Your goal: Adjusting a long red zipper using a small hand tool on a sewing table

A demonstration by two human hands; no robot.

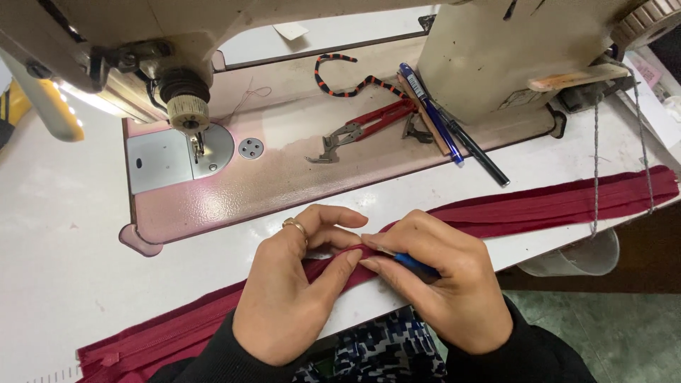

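A long dark red strip of fabric [553, 206] with a zipper runs along the white table's front edge, from lower left to far right. My left hand [291, 291], a ring on one finger, pinches the strip near the middle. My right hand [443, 280] meets it fingertip to fingertip on the same spot and grips a small blue-handled tool [415, 264], mostly hidden under the fingers. Both hands press the red strip against the table [57, 234].
A pinkish industrial sewing machine [284, 170] stands behind the hands, needle [195, 145] at left. On its bed lie red-handled snips [362, 128] with a striped cord, a blue pen [429, 110] and a black pen [475, 152]. A grey thread [594, 170] hangs at right.
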